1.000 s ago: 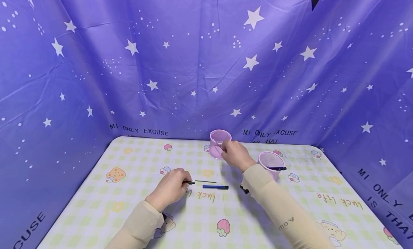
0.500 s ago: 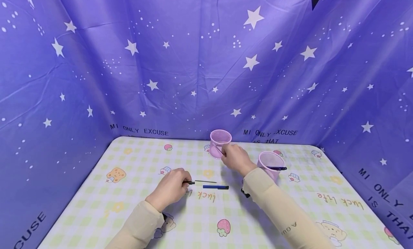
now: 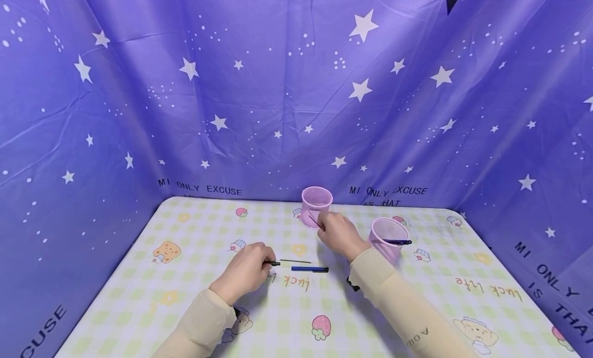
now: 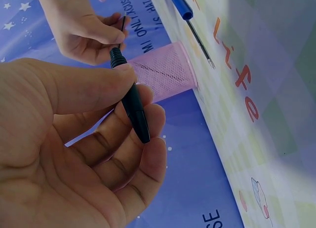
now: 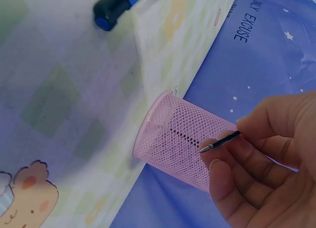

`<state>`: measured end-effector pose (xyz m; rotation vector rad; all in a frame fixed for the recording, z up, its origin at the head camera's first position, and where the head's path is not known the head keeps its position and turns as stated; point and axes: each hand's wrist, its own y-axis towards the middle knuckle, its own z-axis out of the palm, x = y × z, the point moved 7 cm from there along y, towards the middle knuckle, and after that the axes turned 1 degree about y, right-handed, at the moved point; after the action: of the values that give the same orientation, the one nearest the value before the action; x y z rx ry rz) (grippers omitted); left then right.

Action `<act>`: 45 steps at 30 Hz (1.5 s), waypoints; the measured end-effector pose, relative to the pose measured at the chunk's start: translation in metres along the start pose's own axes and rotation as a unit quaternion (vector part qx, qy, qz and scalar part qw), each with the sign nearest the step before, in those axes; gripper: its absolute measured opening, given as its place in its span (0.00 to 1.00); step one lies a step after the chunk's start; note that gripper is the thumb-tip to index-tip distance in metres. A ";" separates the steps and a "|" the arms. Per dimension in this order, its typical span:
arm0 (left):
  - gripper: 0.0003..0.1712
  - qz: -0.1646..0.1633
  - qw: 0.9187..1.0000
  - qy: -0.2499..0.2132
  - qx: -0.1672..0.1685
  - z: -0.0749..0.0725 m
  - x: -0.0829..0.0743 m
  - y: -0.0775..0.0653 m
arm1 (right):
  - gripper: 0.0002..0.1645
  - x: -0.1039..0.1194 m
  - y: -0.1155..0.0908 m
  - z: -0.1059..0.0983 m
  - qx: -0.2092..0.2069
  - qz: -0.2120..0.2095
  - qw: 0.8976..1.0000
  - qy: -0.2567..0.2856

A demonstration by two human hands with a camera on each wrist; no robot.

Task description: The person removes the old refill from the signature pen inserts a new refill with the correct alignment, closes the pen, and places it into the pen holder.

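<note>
My left hand (image 3: 245, 270) pinches a black threaded pen tip section (image 4: 134, 107) between thumb and fingers, low over the table. Farther off and to the right, my right hand (image 3: 342, 233) holds a thin dark pen refill (image 5: 219, 141) by thumb and fingertips, its silver point sticking out. Behind that hand stands a pink mesh pen holder (image 3: 317, 206). Between the hands lies a blue pen barrel (image 3: 309, 269) with a black clip end. Just beyond the barrel, a second refill (image 3: 295, 261) lies on the cloth.
A second pink mesh pen holder (image 3: 385, 250) stands right of the right hand, partly hidden by the forearm, with dark pens (image 3: 396, 242) at it. Checked cloth covers the table (image 3: 139, 296). A purple starry curtain (image 3: 278, 90) hangs around the back and sides.
My right hand has drawn slightly down and toward me, away from the far pen holder, still gripping the refill. My left hand has barely moved.
</note>
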<state>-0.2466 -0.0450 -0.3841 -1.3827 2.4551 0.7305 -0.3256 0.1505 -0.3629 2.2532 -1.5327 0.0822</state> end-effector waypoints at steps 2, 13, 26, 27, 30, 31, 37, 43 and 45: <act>0.09 0.001 1.000 0.000 0.000 0.000 0.000 0.000 | 0.12 0.000 -0.002 0.001 -0.004 -0.003 1.000 -0.004; 0.09 -0.004 1.000 0.001 0.002 0.001 0.000 0.001 | 0.10 -0.003 -0.010 0.002 -0.017 -0.003 1.000 -0.011; 0.09 -0.003 1.000 0.004 -0.003 0.002 -0.001 0.000 | 0.08 -0.002 -0.016 -0.003 -0.027 0.006 1.000 0.010; 0.09 -0.003 1.000 0.004 -0.003 0.002 -0.001 0.000 | 0.07 -0.001 -0.016 -0.003 -0.029 0.006 0.999 0.013; 0.09 -0.001 1.000 0.005 -0.005 0.001 -0.002 -0.001 | 0.07 0.001 -0.018 -0.003 -0.032 0.007 0.999 0.024; 0.09 0.000 1.000 0.006 -0.005 0.001 -0.002 -0.001 | 0.07 0.001 -0.018 -0.003 -0.033 0.007 0.999 0.028; 0.09 0.000 1.000 0.005 -0.006 0.001 -0.002 -0.001 | 0.07 0.005 -0.020 -0.001 -0.036 0.008 0.998 0.048; 0.09 0.002 1.000 0.008 -0.008 0.002 -0.002 -0.001 | 0.08 0.008 -0.023 -0.003 -0.048 0.008 0.996 0.071; 0.09 0.004 1.000 0.010 -0.008 0.002 -0.002 -0.001 | 0.08 0.009 -0.025 -0.003 -0.052 0.006 0.995 0.081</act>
<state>-0.2450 -0.0426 -0.3850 -1.3937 2.4760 0.7441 -0.2993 0.1517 -0.3649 2.1016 -1.4333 0.1798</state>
